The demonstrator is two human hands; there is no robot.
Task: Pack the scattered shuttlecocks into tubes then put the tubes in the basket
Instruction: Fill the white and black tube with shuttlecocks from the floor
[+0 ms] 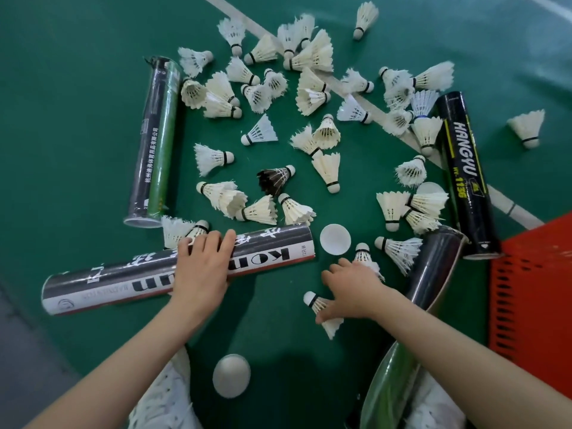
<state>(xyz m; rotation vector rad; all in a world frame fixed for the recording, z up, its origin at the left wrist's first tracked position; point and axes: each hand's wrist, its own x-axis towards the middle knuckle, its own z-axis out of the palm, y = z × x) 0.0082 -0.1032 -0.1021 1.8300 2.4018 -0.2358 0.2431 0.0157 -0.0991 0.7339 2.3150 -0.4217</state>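
Fingers of my left hand (201,267) curl round glossy cylindrical tube (123,280) on smooth green floor (77,88); right hand (353,292) covers feathery cone-shaped shuttlecock (312,300), grip unclear to me. Perforated red basket (532,289) at right.

~45 shuttles (260,133), 4 tubes (153,144), 3 caps (335,243)

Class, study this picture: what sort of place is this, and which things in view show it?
Most likely an indoor badminton court: a green sports floor with a white painted line across it, dozens of feather shuttlecocks scattered about, and shuttlecock tubes lying among them.
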